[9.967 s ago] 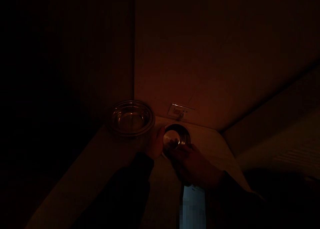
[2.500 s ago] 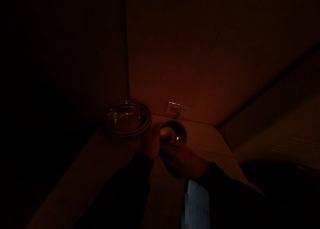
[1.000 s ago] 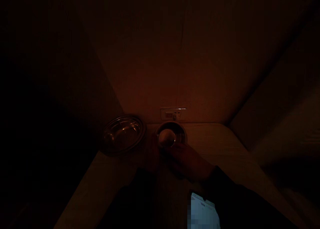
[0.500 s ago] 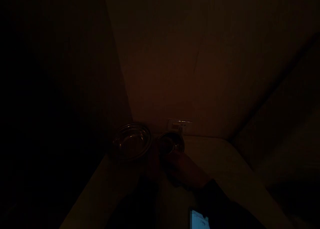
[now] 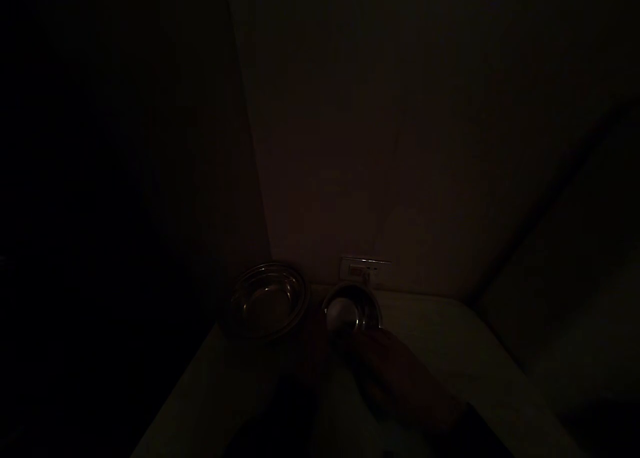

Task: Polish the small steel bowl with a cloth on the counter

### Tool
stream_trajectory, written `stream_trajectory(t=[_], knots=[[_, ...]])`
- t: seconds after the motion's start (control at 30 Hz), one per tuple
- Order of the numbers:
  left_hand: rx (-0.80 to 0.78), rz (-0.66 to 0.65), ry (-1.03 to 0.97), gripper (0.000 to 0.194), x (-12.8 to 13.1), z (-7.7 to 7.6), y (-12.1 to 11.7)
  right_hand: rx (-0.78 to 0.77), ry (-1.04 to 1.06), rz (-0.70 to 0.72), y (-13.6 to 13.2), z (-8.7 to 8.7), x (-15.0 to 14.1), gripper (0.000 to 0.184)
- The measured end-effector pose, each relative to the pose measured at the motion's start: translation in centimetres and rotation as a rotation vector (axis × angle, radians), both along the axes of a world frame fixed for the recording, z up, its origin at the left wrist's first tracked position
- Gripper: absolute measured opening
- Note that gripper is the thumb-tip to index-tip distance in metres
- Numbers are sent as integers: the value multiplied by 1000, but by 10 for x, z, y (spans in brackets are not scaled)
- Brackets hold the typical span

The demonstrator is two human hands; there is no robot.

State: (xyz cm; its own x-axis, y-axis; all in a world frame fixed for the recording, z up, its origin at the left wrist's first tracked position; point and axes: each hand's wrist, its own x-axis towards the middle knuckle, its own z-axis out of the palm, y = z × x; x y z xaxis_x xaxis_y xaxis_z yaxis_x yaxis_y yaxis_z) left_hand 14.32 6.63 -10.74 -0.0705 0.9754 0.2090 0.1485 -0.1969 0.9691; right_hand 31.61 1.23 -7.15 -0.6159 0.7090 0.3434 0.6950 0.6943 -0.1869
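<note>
The scene is very dark. A small round metal bowl (image 5: 367, 305) stands near the back of the table, its shiny inside facing up towards me. My right hand (image 5: 400, 375) is at the bowl's near right rim; its fingers are lost in shadow. On the bowl's left side is my left hand (image 5: 314, 341), barely visible, between it and a wider metal bowl (image 5: 267, 305). Whether either hand grips the small bowl cannot be made out.
Behind the small bowl, a wall socket plate (image 5: 365, 269) sits low on the wall (image 5: 330, 178). The pale tabletop (image 5: 465, 351) runs to the right. A side wall or panel rises at the left.
My right hand has shifted right and nearer to me. More of the small bowl's inside shows. The lit screen at the bottom no longer shows, and the whole view is darker.
</note>
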Motion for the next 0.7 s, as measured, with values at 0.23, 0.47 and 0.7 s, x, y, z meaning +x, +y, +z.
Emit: stream_trajectory(t=[0.23, 0.47, 0.7], knots=[[-24, 19, 23, 26, 5, 2, -2, 206, -5, -85, -6, -20, 30, 48], [-64, -7, 58, 27, 3, 5, -4, 270, -79, -76, -10, -18, 39, 47], [-86, -5, 59, 26, 2, -2, -8, 271, -99, -94, -12, -20, 36, 47]])
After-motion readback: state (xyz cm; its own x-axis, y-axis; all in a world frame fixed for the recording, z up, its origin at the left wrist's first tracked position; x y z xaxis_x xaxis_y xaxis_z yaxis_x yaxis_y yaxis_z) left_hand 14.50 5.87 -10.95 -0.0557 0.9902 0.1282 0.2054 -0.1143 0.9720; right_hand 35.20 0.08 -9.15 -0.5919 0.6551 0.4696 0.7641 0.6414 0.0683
